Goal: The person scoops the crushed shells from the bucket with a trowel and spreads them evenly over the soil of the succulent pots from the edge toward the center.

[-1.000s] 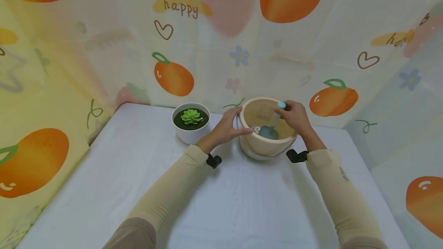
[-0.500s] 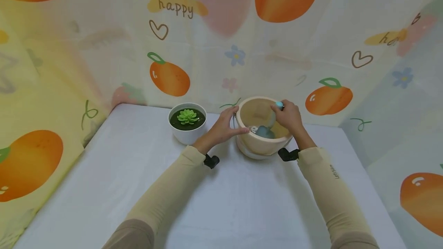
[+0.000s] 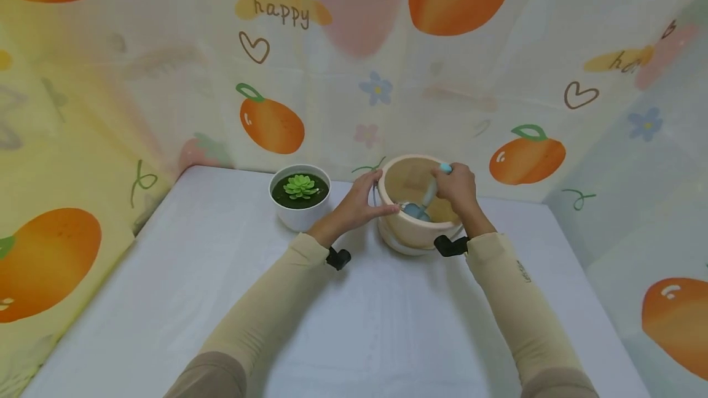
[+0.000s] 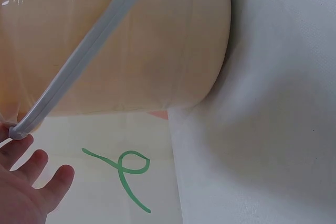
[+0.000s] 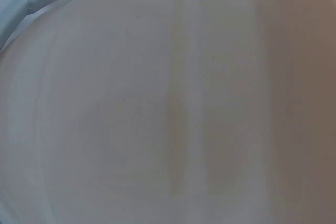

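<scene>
Fruit-print cloth [image 3: 326, 103] backs the tabletop [image 3: 354, 324]; the right hand's grip [image 3: 457, 188] clamps the scoop [image 3: 428, 194], blade [image 3: 416, 211] seven o'clock from it inside the bucket [image 3: 415, 236], nearing the left hand [image 3: 354, 210], spread at nine o'clock.

Bucket [image 3: 420, 236] on the table [image 3: 354, 324], scoop [image 3: 415, 210] inside it, pot [image 3: 297, 218] left of the bucket as I look, plant [image 3: 300, 186] in the pot, sheet [image 3: 442, 88] behind the table.
</scene>
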Available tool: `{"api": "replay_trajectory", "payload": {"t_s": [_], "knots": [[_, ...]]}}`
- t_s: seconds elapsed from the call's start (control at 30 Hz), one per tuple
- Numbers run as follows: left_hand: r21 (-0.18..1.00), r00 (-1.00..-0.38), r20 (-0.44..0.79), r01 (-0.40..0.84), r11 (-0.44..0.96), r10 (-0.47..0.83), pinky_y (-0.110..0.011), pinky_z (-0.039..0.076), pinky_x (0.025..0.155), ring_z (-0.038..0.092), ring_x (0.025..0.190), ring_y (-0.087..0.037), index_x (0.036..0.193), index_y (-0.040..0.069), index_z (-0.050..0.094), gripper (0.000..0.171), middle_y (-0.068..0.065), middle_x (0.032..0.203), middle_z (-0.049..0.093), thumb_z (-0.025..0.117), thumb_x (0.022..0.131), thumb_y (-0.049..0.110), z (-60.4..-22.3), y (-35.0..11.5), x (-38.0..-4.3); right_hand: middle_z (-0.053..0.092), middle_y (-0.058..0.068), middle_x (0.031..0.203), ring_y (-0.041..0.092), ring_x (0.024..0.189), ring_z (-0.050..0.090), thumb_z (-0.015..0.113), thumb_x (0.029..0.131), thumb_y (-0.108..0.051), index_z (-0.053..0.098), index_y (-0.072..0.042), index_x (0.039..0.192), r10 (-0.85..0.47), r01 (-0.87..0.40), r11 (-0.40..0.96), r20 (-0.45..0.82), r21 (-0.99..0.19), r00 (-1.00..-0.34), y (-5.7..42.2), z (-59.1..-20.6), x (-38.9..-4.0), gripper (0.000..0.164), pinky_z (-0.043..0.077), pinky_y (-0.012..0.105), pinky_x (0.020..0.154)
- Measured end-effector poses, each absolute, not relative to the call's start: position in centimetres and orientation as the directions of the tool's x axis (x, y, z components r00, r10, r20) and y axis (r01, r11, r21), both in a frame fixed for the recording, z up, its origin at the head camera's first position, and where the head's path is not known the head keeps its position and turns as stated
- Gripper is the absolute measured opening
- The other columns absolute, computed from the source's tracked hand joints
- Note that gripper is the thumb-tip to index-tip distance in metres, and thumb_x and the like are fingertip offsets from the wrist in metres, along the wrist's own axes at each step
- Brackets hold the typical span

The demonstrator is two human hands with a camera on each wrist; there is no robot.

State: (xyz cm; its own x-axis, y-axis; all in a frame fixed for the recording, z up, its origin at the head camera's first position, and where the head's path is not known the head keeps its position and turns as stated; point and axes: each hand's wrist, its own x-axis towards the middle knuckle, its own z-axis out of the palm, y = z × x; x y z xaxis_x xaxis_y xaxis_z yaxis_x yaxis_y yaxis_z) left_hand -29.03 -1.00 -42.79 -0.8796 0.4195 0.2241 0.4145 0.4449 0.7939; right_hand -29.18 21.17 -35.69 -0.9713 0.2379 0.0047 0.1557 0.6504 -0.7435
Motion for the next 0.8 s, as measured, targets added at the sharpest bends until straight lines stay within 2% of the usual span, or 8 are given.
{"api": "replay_trajectory", "payload": {"t_s": [0.1,0.2,0.33,0.47,0.6,0.7,0.8], "knots": [[0.786,-0.882,0.223,0.415,0.459,0.415,-0.048,0.027,0.119,0.023,0.148,-0.032,0.153,0.003,0.025,0.096,-0.017,0.159,0.027,0.077,0.082,0.041,-42.65,-1.17,-29.0,0.049,0.002,0.068,0.012,0.056,0.055,0.055,0.096,-0.025,0.048,-0.007,0.074,0.249,0.178,0.621,-0.023,-0.763,-0.968,21.08,-35.61,-29.41,0.029,0.059,0.033,0.063],[0.78,-0.884,0.237,0.42,0.463,0.403,-0.048,0.027,0.119,0.024,0.147,-0.033,0.153,0.002,0.026,0.095,-0.018,0.158,0.028,0.077,0.081,0.039,-42.51,-1.47,-28.95,0.054,0.006,0.082,0.019,0.067,0.065,0.053,0.097,-0.026,0.051,-0.006,0.081,0.247,0.194,0.586,-0.055,-0.787,-0.968,20.74,-35.56,-29.6,0.026,0.06,0.036,0.072],[0.781,-0.891,0.23,0.409,0.471,0.392,-0.049,0.027,0.119,0.024,0.147,-0.033,0.152,0.002,0.027,0.094,-0.018,0.158,0.028,0.078,0.081,0.036,-42.59,-1.75,-28.82,0.056,0.011,0.096,0.027,0.08,0.07,0.051,0.099,-0.029,0.054,-0.004,0.091,0.235,0.217,0.539,-0.102,-0.814,-0.967,20.3,-35.52,-29.58,0.027,0.06,0.032,0.072],[0.779,-0.889,0.201,0.4,0.483,0.412,-0.05,0.025,0.119,0.02,0.149,-0.033,0.154,0.004,0.024,0.095,-0.017,0.16,0.024,0.077,0.082,0.038,-42.8,-1.55,-28.7,0.055,0.013,0.101,0.02,0.071,0.067,0.051,0.1,-0.028,0.057,0.003,0.102,0.238,0.22,0.494,-0.112,-0.841,-0.965,20.42,-35.63,-29.34,0.032,0.059,0.027,0.067],[0.776,-0.883,0.203,0.409,0.48,0.424,-0.049,0.025,0.12,0.02,0.149,-0.033,0.154,0.004,0.024,0.095,-0.017,0.16,0.024,0.077,0.083,0.038,-42.74,-1.17,-28.69,0.058,0.019,0.1,0.011,0.06,0.064,0.051,0.1,-0.029,0.055,0.009,0.11,0.23,0.197,0.546,-0.081,-0.814,-0.97,20.75,-36.12,-29.01,0.039,0.056,0.021,0.057],[0.772,-0.878,0.207,0.418,0.48,0.431,-0.048,0.025,0.12,0.021,0.149,-0.033,0.154,0.004,0.024,0.095,-0.017,0.159,0.025,0.076,0.083,0.038,-42.64,-0.91,-28.74,0.058,0.02,0.1,0.014,0.06,0.066,0.052,0.1,-0.028,0.054,0.009,0.113,0.238,0.196,0.582,-0.065,-0.79,-0.969,20.95,-36.4,-28.76,0.04,0.056,0.021,0.056],[0.773,-0.879,0.205,0.415,0.479,0.431,-0.049,0.025,0.12,0.021,0.149,-0.033,0.154,0.004,0.023,0.096,-0.017,0.16,0.025,0.077,0.083,0.038,-42.58,-0.84,-28.69,0.054,0.016,0.099,0.019,0.068,0.067,0.051,0.1,-0.026,0.054,0.007,0.108,0.241,0.198,0.525,-0.079,-0.827,-0.967,20.99,-36.31,-28.68,0.034,0.059,0.025,0.062]]}}
